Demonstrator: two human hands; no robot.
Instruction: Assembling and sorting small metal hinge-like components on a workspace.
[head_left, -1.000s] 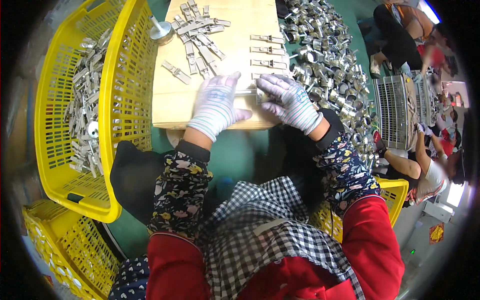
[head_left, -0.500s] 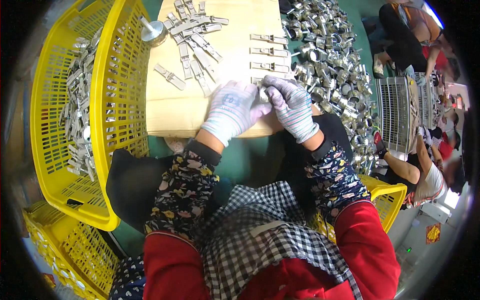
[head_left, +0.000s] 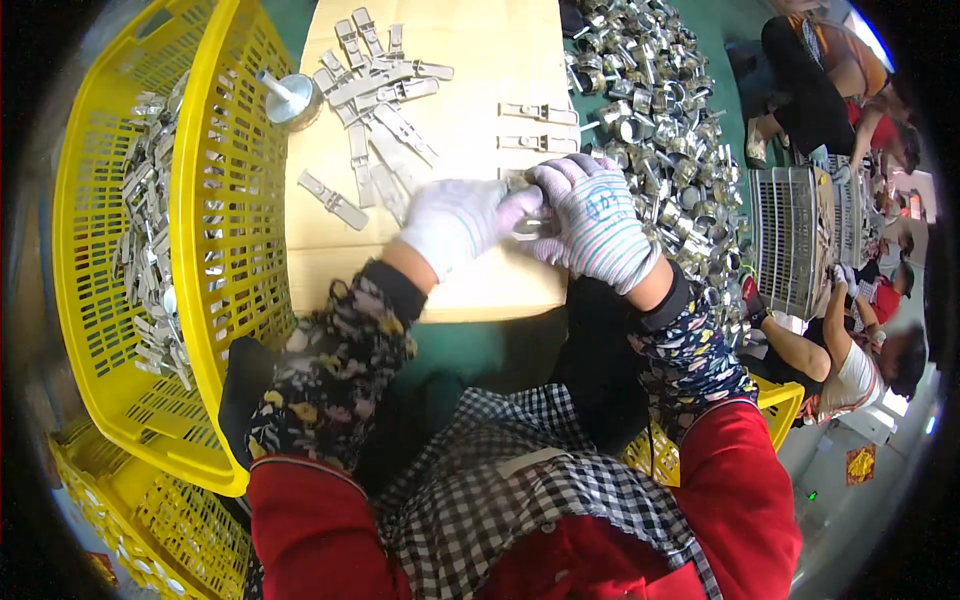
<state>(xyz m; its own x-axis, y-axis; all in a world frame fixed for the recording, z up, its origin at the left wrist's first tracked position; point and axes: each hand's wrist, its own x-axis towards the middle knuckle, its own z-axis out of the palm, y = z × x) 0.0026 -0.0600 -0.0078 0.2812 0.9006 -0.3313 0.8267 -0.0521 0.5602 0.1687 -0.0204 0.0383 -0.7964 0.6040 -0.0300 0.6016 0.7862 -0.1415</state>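
Note:
Both my hands wear white striped gloves and meet over the cardboard-topped work surface point(head_left: 470, 280). My right hand point(head_left: 600, 222) is closed, its thumb and fingers around a small shiny rounded metal part point(head_left: 532, 228), mostly hidden by the gloves. Against the same part reach the fingers of my left hand point(head_left: 455, 222), smeared by motion. Just beyond the hands, flat metal latch pieces point(head_left: 537, 143) lie in a spaced column. A loose heap of similar latch pieces point(head_left: 385, 90) spreads to the left, with a single latch piece point(head_left: 333, 200) apart from it.
A round metal disc with a stem point(head_left: 292, 100) stands at the surface's left edge. Left of it, a yellow basket point(head_left: 215, 200) holds many latch pieces. Round metal clamp-like parts point(head_left: 650, 120) are piled on the right. Other people work beside a grey crate point(head_left: 785, 235) at far right.
The view has shifted, so the work surface sits lower in the picture. My right hand has turned, its back now facing up over the metal part. My left hand has moved and is blurred.

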